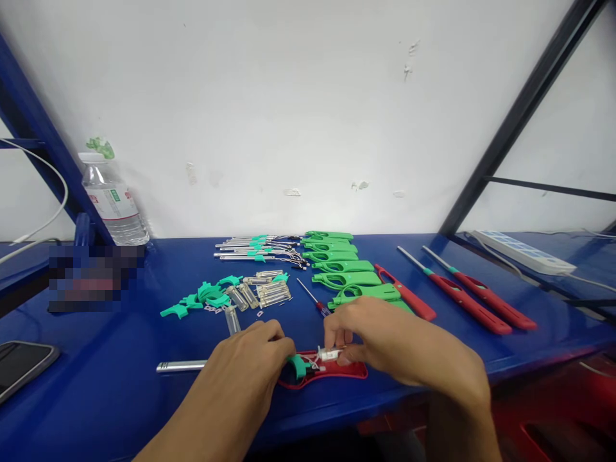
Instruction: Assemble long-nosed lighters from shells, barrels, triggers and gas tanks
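Near the front edge of the blue table lies an open red lighter casing half (pixel 356 371), with wires and a teal trigger (pixel 299 366) inside. My left hand (pixel 255 353) curls closed over its left end, by the trigger; the fingertips are partly hidden. A metal lighter tube (pixel 180 366) sticks out to the left beneath that hand. Over the casing's right part, my right hand (pixel 360 324) pinches a small white cylindrical part (pixel 330 353) between thumb and fingers. Just behind the right hand is a screwdriver (pixel 315 300). A clear fuel tank (pixel 232 319) lies behind my left hand.
Teal triggers (pixel 212 294), clear tanks (pixel 274 294), metal tubes (pixel 250 256) and green casings (pixel 349 278) lie farther back. Red lighters (pixel 469 301) are at right, with a power strip (pixel 524 252) beyond. A water bottle (pixel 115 205) and a phone (pixel 24 366) are at left.
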`<state>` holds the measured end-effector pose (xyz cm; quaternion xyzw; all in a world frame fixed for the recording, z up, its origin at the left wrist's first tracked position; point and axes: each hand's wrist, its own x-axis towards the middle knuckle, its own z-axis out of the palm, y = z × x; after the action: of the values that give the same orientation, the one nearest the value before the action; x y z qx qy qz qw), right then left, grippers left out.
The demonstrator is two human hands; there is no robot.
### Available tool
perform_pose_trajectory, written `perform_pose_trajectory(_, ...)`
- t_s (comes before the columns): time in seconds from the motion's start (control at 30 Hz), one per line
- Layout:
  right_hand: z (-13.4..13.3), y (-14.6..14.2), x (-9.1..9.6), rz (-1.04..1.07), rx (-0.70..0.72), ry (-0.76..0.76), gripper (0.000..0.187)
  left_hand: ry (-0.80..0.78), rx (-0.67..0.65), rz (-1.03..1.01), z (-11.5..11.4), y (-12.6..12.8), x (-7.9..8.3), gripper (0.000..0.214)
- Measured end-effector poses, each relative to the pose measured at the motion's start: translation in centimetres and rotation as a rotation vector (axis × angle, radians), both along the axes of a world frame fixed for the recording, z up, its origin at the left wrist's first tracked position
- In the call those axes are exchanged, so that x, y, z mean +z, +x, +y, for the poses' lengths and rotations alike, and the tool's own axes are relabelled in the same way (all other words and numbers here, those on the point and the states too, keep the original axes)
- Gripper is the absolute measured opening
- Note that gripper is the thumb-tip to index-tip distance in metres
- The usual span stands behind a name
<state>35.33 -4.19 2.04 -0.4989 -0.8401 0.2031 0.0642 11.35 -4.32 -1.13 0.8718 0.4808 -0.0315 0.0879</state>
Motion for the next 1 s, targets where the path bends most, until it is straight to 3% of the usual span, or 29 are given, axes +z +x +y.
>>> perform_pose_trajectory(0.2, -0.7, -0.4, -0.1, 0.011, 0.020, 0.053, 0.030, 0.001, 0.000, 0.031, -0.2, 0.3, 0.2, 0.040)
perform_pose_trajectory(0.4, -1.5, -1.5, 0.1, -0.114, -0.083, 0.054, 0.016, -0.005, 0.027, 0.005, -0.2, 0.6, 0.4, 0.033)
perform_pose_trajectory(0.5, -1.8, -1.4, -0.4, -0.120, -0.093, 0.087, 0.018, 0.001, 0.037, -0.005, -0.3, 0.5, 0.2, 0.032)
perform_pose_trajectory(0.7, -1.7, -0.6, -1.4, -0.065, -0.054, 0.125, 0.024, 0.016, 0.061, 0.055, -0.6, 0.6, 0.7, 0.038)
perform_pose_trajectory(1.0, -0.3, -0.3, 0.0, 0.039, 0.061, 0.022, 0.028, 0.011, 0.039, 0.051, -0.6, 0.9, 0.9, 0.043)
